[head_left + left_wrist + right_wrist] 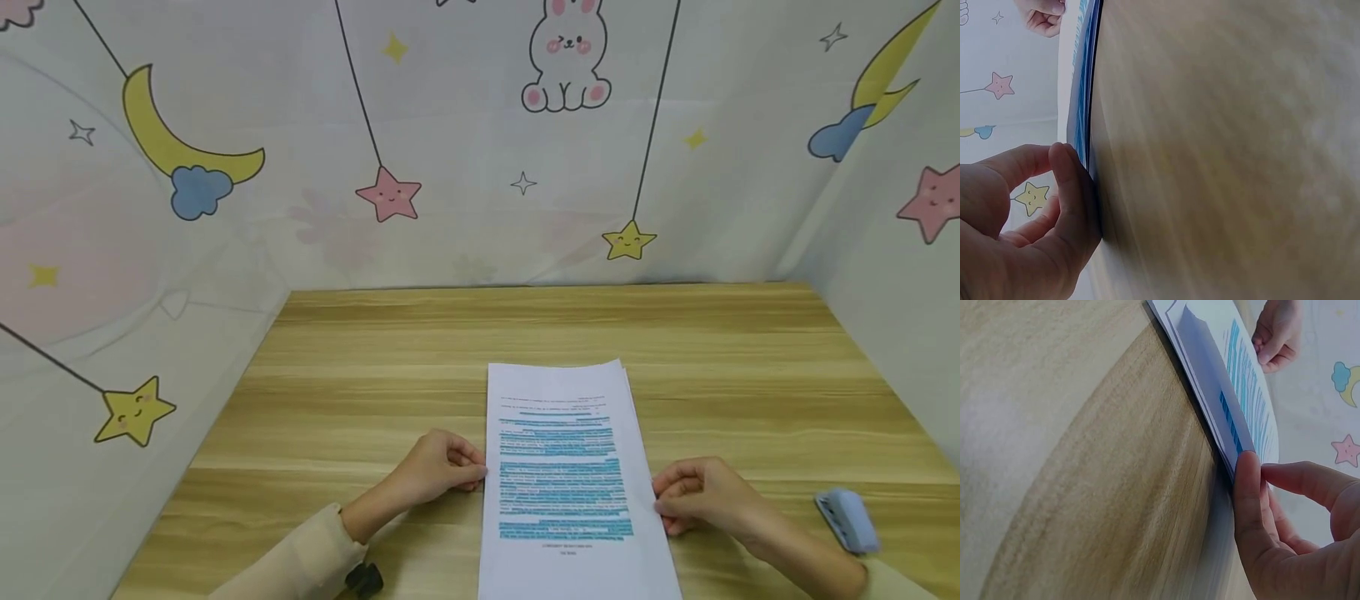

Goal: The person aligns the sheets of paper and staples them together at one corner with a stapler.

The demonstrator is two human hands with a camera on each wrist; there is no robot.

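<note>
A small stack of paper sheets (566, 467) lies on the table, its printed text upside down and mostly marked in blue. At its left edge, my left hand (438, 467) pinches the paper between thumb and fingers. Across from it, my right hand (705, 496) pinches the right edge, a little closer to me. The right wrist view shows the sheets' edges (1197, 381) slightly fanned, with the top one bowed upward beside the right thumb and fingertip. In the left wrist view the left fingertips (1060, 156) meet at the stack's side.
To the right of my right hand sits a small light-blue stapler (847, 521) on the wood-grain table (360, 375). A white cloth (465, 125) printed with stars, moons and a rabbit hangs along the back and both sides. A small black object (364, 579) shows by my left sleeve.
</note>
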